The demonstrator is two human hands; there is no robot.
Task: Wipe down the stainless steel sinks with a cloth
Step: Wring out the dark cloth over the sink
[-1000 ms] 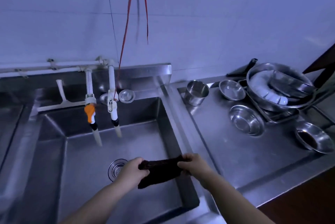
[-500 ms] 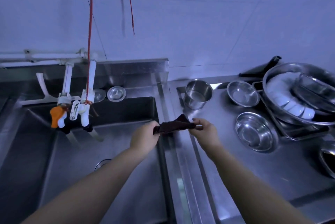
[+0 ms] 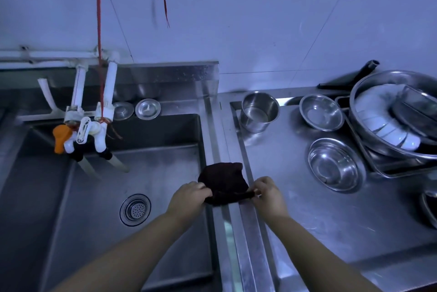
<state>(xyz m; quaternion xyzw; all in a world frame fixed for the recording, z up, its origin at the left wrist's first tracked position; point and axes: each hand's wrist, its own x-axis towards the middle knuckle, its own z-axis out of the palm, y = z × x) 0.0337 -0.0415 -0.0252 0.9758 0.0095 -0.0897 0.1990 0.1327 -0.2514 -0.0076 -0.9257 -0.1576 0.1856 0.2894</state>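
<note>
Both hands are on the dark cloth (image 3: pixel 224 181), one at each end. The left hand (image 3: pixel 188 198) has its fingers curled over the cloth's left edge, gripping a bunch of it; the right hand (image 3: pixel 268 193) pinches the right corner between thumb and fingertips, the other fingers bent in close. Between the two hands the cloth lies draped over the raised steel rim (image 3: pixel 233 232) that divides the sink basin (image 3: pixel 99 197) from the drainboard (image 3: pixel 307 220), its loose bulk spilling away from the hands toward the wall.

Left of the left hand and a little nearer the person sits the round drain strainer (image 3: pixel 135 209) in the basin floor. Farther off on that side, toward the wall, hang the white taps (image 3: pixel 94 131) with an orange handle. Beyond the right hand stands a steel pot (image 3: pixel 259 112), and to its right sit steel bowls (image 3: pixel 335 167) and a big basin of stacked white dishes (image 3: pixel 392 121).

Half a second ago the cloth was stretched taut in the air between the hands, up near the pot. Now it is lower and nearer the person, slack and resting on the rim. A second ago both hands held it over the basin, by the drain.
</note>
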